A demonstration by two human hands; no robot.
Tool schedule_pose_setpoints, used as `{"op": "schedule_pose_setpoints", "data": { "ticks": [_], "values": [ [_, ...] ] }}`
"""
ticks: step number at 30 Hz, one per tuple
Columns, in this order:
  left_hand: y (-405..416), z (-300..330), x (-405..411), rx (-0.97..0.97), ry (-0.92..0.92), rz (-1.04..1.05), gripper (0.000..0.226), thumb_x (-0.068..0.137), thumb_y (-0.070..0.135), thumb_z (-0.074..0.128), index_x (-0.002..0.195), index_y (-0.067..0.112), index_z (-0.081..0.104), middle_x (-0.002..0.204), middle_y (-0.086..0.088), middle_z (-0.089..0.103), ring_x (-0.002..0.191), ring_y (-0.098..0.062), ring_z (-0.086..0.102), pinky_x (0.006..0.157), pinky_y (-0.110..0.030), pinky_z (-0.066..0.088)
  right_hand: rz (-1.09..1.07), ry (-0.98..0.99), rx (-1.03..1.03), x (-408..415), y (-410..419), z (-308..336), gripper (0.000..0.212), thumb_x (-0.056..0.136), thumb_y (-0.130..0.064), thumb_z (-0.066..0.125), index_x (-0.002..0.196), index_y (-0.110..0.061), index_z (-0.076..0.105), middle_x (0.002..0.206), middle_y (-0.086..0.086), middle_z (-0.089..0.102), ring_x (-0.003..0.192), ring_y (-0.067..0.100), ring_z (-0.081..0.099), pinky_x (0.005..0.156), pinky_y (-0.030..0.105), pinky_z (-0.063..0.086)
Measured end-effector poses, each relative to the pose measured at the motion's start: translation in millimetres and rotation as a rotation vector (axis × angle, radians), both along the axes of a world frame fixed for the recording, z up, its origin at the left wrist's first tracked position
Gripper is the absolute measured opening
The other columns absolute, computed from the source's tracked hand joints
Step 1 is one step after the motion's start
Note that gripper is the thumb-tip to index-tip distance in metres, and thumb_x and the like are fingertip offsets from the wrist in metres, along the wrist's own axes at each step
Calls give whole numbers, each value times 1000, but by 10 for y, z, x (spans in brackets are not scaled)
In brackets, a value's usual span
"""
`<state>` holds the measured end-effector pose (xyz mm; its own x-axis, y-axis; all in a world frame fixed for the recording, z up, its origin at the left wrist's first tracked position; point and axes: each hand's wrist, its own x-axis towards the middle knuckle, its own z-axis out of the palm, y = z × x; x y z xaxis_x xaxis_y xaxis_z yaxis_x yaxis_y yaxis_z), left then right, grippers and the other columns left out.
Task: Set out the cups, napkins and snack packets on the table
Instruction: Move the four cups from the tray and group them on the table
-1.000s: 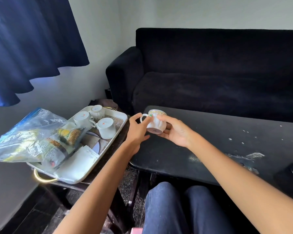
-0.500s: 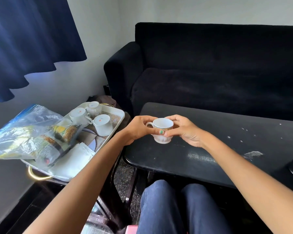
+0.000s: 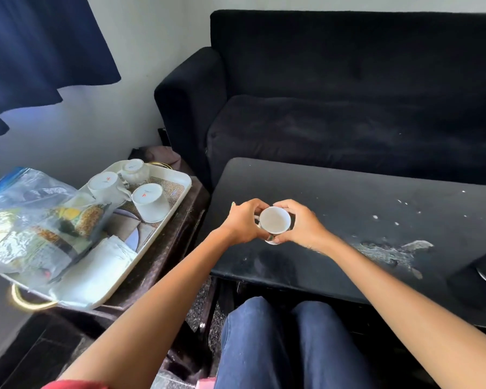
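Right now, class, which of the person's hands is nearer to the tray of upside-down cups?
Left. The left hand grips the upright cup on its tray-facing side, so the tray lies just beyond it. The right hand holds the cup's far side.

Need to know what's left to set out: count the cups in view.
4. One cup upright over the black table, held by left hand and right hand. Three upside-down on the tray. The snack bag may hide more.
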<state>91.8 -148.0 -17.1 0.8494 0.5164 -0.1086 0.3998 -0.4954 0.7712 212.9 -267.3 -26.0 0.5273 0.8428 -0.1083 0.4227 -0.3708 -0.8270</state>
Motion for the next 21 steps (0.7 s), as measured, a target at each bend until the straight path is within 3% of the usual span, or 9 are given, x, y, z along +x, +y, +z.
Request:
{"op": "schedule_pose_setpoints", "data": {
  "ticks": [5,14,21],
  "values": [
    [-8,-196,139,79,85,-29,56,67,17,82,116,17,56,113,3,66,107,-16,61,118,-45,-5,-54,0,-55,76,13,-223,71,48,-12,90,106,-34,55,110,-10,62,108,17,55,94,38,47],
    [-2,-373,355,125,115,-39,51,76,15,74,123,15,55,117,-1,65,113,-21,56,116,-42,-4,-109,91,-49,186,94,-470,75,59,-3,85,123,-20,50,121,-1,58,109,22,55,91,38,48],
    [18,-378,489,153,148,-63,28,80,11,66,107,8,58,106,-7,67,106,-27,56,116,-45,1,-144,116,-61,260,156,-554,79,66,2,78,135,-18,44,130,2,54,116,22,51,97,37,45]
  ]
}}
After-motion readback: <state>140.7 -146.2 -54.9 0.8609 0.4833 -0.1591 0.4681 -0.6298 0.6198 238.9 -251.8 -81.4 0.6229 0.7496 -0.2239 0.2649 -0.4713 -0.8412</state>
